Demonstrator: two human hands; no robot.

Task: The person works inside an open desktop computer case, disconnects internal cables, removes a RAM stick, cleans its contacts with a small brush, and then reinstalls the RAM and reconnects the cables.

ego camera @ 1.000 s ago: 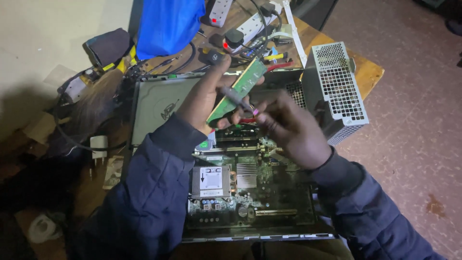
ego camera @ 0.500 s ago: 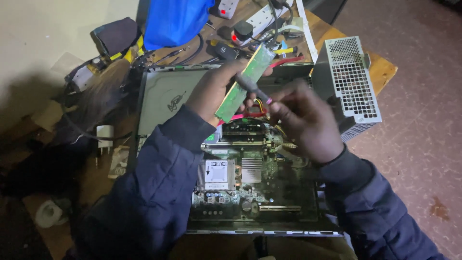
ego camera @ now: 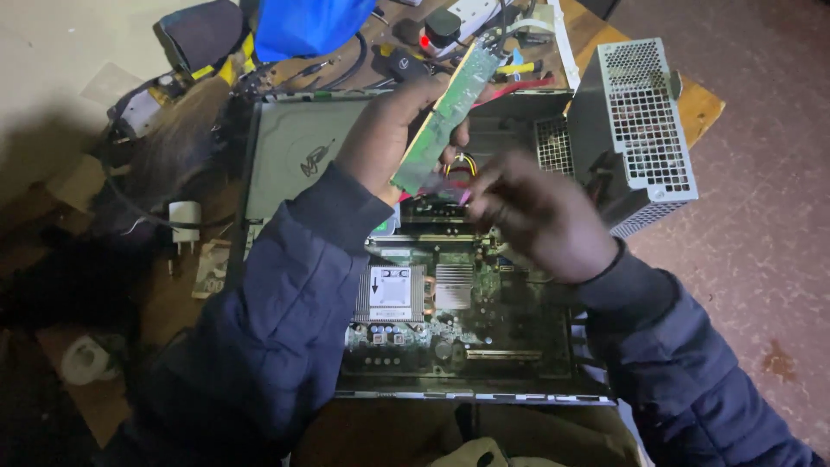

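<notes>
My left hand (ego camera: 385, 138) holds a long green memory module (ego camera: 441, 117) tilted up over an open computer case (ego camera: 285, 156). My right hand (ego camera: 540, 220) is blurred, just right of and below the module's lower end, not touching it. Its fingers are pinched on a thin tool (ego camera: 468, 197), of which only a pinkish tip shows. Below both hands lies the green motherboard (ego camera: 484, 324) with a heat sink (ego camera: 393, 294) carrying a white label.
A perforated metal power supply box (ego camera: 640, 130) stands tilted at the case's right edge. Behind the case are a blue bag (ego camera: 307, 26), cables, screwdrivers and a power strip (ego camera: 467, 10). A white plug adapter (ego camera: 184, 216) lies at left. The wooden table's corner (ego camera: 705, 108) borders a reddish floor.
My right hand has pulled its thin tool off the module's face and dropped down to the right. The left hand keeps the module, now held a little higher.
</notes>
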